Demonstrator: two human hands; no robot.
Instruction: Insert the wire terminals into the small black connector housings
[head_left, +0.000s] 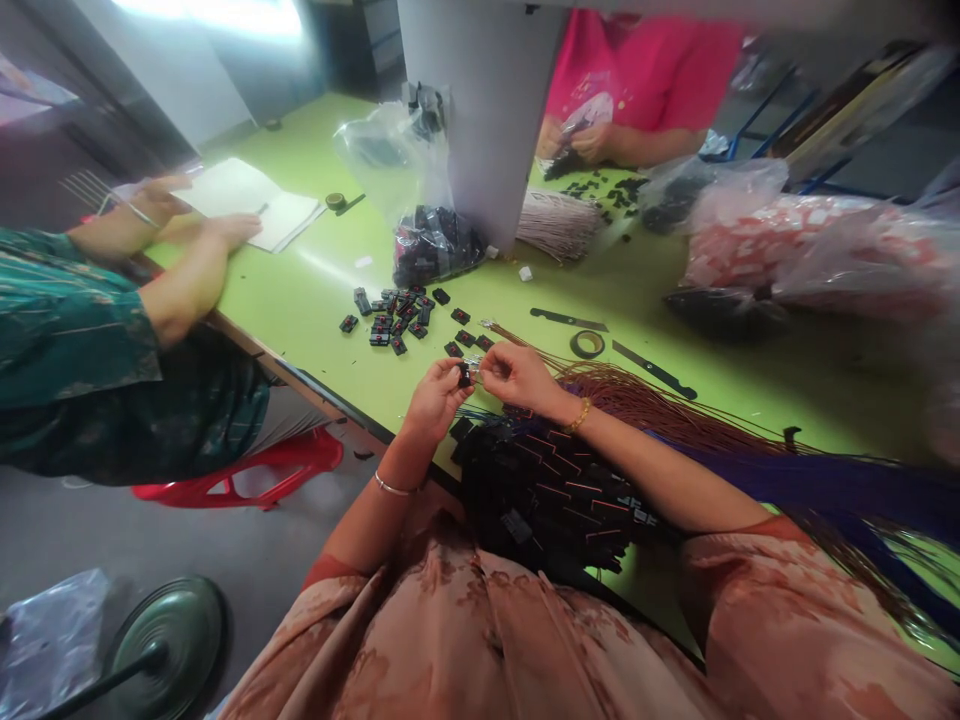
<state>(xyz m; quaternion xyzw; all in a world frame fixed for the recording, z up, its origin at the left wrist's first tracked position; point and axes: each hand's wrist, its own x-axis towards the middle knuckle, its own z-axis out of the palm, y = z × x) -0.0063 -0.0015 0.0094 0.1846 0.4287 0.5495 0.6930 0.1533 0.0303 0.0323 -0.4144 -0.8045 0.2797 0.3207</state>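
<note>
Between the thumb and fingers of my left hand [433,398] is a small black plastic connector housing [464,376]. My right hand [516,378] is closed in a pinch right beside it, on thin wires with silvery metal terminals [473,364] that meet the housing. Whether a terminal sits inside the housing is too small to tell. Just beyond both hands, loose black connector housings [397,312] with red parts lie in a scattered pile. Under my right forearm is a heap of black connectors [547,490] with wires. Brown wires [637,400] run off to the right.
Two cutter knives [654,368] and a tape roll [587,344] lie on the green table [487,285]. A clear bag of black parts [439,245] stands by the grey pillar [480,120]. One person's hands [214,240] rest by an open notebook [251,195]; another person in pink works opposite.
</note>
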